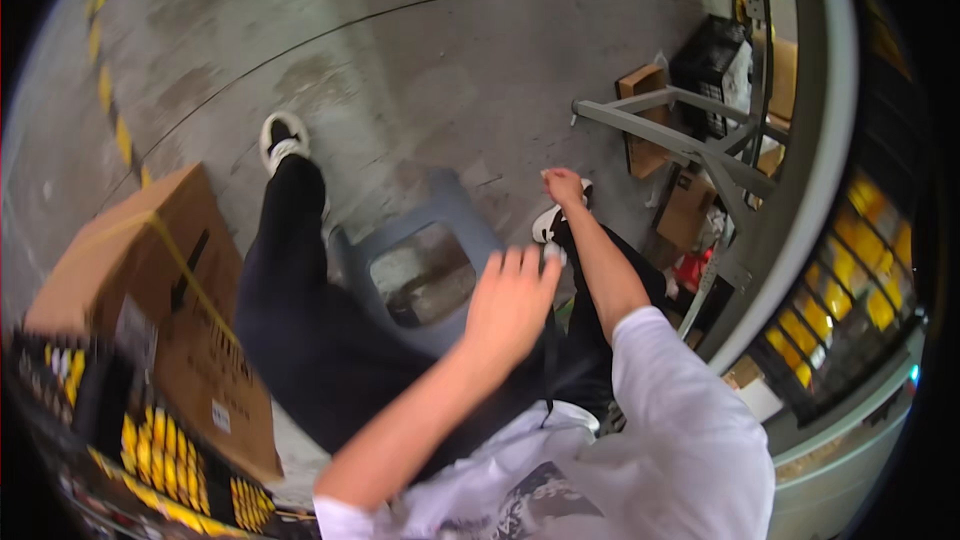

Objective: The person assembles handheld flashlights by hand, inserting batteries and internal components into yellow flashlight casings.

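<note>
My left hand (pixel 508 308) is over my lap, back of the hand up and fingers bent close together. At its fingertips shows a small whitish patch (pixel 555 254), too blurred to name. Farther out and to the right, my right hand (pixel 566 186) is closed in a pinch above my right shoe (pixel 546 223). What lies in that pinch, if anything, is too small to make out. Between my legs is a grey plastic stool (pixel 465 210), partly hidden by my left forearm and dark trousers.
At left stands a large cardboard box (pixel 215 340) with a yellow strap, beside a black crate of yellow items (pixel 165 455). A grey metal frame (pixel 640 122) rises at right, near a black crate (pixel 705 65) and cardboard boxes (pixel 683 208). Striped tape (pixel 107 90) marks the floor.
</note>
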The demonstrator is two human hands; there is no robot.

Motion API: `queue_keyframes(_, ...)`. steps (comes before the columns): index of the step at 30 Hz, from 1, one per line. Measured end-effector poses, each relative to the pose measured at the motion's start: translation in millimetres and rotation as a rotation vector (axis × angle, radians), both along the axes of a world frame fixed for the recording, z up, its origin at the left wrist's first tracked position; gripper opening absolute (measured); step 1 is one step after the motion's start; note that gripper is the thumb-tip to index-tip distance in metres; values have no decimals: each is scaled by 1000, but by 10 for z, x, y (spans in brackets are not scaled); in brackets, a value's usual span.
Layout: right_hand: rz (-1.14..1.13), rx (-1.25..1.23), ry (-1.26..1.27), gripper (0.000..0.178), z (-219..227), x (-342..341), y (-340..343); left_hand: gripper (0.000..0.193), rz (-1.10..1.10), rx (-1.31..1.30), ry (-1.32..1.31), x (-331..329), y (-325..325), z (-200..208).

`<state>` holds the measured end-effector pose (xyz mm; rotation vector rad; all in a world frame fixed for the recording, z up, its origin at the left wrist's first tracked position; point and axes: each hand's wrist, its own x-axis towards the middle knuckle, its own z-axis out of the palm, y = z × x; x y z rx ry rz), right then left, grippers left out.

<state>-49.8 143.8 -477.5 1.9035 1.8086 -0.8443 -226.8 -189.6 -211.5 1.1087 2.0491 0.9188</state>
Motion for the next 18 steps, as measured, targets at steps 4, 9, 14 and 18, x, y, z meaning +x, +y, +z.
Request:
queue_keyframes(4,271,359,-101,29,-1090,-571,524,47,-12,-239,-227,-197,-648,59)
queue_keyframes(9,165,475,-186,43,-1939,-445,1546,65,-73,-622,-286,-4,-849,-132)
queue_keyframes(14,143,482,-289,51,-2384,66,2104,50,-65,-482,-608,279,-833,-322)
queue_keyframes(18,143,420,-95,44,-2514,274,2121,47,-109,-401,-630,-222,-508,-512)
